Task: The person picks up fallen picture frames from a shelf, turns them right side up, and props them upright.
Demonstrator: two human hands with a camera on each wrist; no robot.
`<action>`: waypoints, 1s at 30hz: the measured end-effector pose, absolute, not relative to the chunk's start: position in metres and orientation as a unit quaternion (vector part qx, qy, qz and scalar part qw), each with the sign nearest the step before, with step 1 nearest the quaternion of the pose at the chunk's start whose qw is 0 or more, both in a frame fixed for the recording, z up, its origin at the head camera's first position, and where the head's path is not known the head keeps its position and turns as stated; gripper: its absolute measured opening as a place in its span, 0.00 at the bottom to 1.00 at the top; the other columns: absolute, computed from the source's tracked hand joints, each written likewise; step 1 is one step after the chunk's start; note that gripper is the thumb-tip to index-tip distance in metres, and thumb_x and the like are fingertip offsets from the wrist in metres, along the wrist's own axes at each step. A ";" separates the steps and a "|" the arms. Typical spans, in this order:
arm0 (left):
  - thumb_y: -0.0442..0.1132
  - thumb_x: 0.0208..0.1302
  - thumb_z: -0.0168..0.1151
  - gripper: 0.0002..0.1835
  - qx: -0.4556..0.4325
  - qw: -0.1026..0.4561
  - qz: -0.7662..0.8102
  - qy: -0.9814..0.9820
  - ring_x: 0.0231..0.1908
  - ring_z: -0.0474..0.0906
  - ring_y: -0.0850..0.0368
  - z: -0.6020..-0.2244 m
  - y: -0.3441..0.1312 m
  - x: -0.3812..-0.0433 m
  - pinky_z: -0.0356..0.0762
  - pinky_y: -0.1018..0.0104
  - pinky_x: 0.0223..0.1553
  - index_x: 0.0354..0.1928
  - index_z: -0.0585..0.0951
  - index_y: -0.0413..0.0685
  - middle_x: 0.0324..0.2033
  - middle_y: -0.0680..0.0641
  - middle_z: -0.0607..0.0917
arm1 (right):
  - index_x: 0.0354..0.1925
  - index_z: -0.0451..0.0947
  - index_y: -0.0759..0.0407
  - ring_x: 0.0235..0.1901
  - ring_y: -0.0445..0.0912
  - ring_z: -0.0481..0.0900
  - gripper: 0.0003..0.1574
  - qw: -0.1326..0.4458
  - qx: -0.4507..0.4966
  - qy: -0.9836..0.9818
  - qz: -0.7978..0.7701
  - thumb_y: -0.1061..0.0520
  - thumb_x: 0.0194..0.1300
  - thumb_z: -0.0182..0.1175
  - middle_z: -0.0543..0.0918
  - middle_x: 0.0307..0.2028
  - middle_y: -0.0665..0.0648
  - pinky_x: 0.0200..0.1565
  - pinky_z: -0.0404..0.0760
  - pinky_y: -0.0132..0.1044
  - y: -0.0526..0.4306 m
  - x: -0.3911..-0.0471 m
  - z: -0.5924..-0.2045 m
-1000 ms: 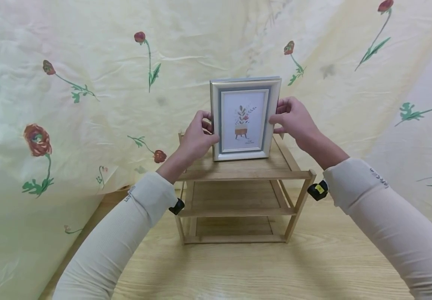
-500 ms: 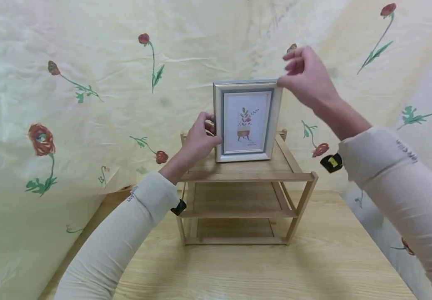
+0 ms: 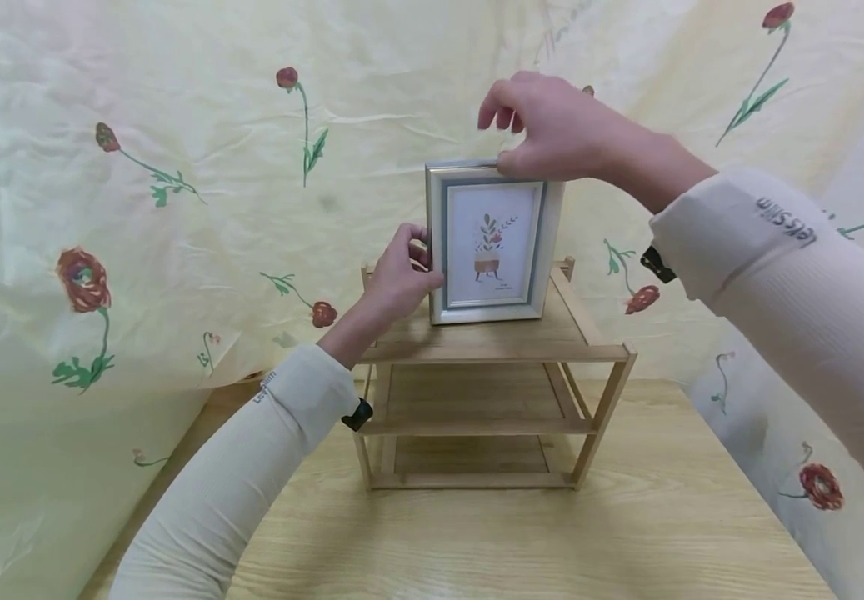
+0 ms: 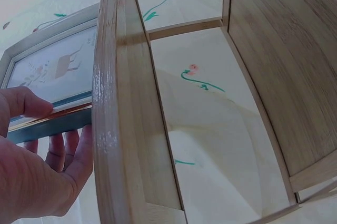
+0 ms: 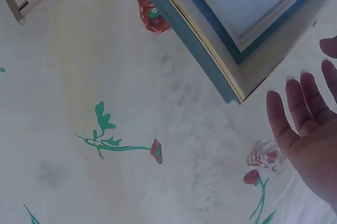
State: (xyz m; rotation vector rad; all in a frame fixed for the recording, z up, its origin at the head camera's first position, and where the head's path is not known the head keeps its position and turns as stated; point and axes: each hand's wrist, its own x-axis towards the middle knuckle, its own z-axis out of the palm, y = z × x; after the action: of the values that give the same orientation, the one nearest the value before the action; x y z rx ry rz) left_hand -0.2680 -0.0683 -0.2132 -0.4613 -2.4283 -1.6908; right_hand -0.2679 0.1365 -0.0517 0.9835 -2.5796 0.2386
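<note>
A picture frame (image 3: pixel 487 242) with a silver and blue-grey border stands upright on the top shelf of a small wooden rack (image 3: pixel 491 354). Its picture shows a potted plant. My left hand (image 3: pixel 402 273) grips the frame's left edge, thumb on the front and fingers behind, as the left wrist view also shows. At the frame's top edge is my right hand (image 3: pixel 551 125), thumb close to the border and fingers loosely bent above it. Seen from the right wrist, the right hand's fingers (image 5: pixel 281 121) are spread apart beside the frame, not wrapped round it.
The rack has two lower shelves (image 3: pixel 476 396) and stands on a light wood surface (image 3: pixel 514 542). A cream cloth (image 3: pixel 199 67) printed with red flowers hangs behind and along both sides, close to the rack's back.
My right hand has left the frame's right edge, risen to its top right corner, then moved left along the top. The left hand keeps its grip; the frame stays on the shelf.
</note>
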 end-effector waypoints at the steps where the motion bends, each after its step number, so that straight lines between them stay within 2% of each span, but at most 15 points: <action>1: 0.26 0.58 0.61 0.24 -0.154 0.072 -0.564 -0.808 0.39 0.75 0.50 -0.213 -0.068 -0.268 0.74 0.65 0.35 0.54 0.65 0.48 0.41 0.44 0.74 | 0.56 0.71 0.63 0.50 0.57 0.70 0.26 0.176 0.348 -0.918 0.071 0.60 0.58 0.56 0.73 0.50 0.65 0.50 0.69 0.51 0.134 -0.269 -0.053; 10: 0.26 0.58 0.62 0.24 -0.155 0.073 -0.562 -0.809 0.40 0.75 0.51 -0.216 -0.065 -0.268 0.75 0.66 0.34 0.54 0.66 0.49 0.41 0.45 0.73 | 0.56 0.71 0.58 0.43 0.54 0.71 0.25 0.137 0.310 -0.940 -0.020 0.59 0.58 0.54 0.73 0.46 0.60 0.40 0.73 0.50 0.121 -0.275 -0.066; 30: 0.26 0.56 0.61 0.26 -0.158 0.092 -0.555 -0.811 0.39 0.74 0.51 -0.216 -0.063 -0.267 0.73 0.66 0.34 0.56 0.65 0.48 0.41 0.45 0.73 | 0.54 0.70 0.61 0.44 0.54 0.71 0.24 0.125 0.314 -0.940 -0.045 0.61 0.58 0.55 0.73 0.46 0.60 0.43 0.73 0.53 0.119 -0.277 -0.061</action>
State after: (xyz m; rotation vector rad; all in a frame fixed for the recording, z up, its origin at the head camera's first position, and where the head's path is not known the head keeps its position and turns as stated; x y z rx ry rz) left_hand -0.2668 -0.0628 -0.2164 -0.4707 -2.4096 -1.6485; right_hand -0.2766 0.1189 -0.0613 0.9136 -2.7388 -0.1314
